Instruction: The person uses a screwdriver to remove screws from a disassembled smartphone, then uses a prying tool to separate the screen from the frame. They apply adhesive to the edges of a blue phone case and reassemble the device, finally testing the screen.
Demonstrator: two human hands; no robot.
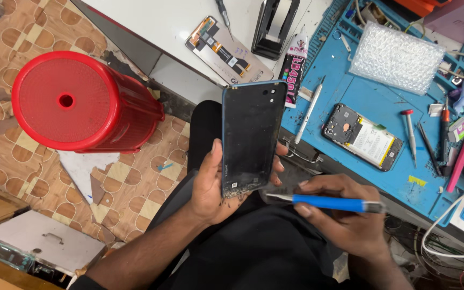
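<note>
My left hand grips a black phone back cover with a blue rim, inner side up, over my lap; glue crumbs cling to its lower edge. My right hand holds a blue-handled scraper tool level, its metal tip pointing at the cover's lower right corner. On the blue work mat lies the opened phone body with its battery showing.
A red plastic stool stands on the tiled floor at left. A detached screen panel, glue tube, tweezers, screwdrivers, bubble wrap and a black stand lie on the bench. White cables hang at right.
</note>
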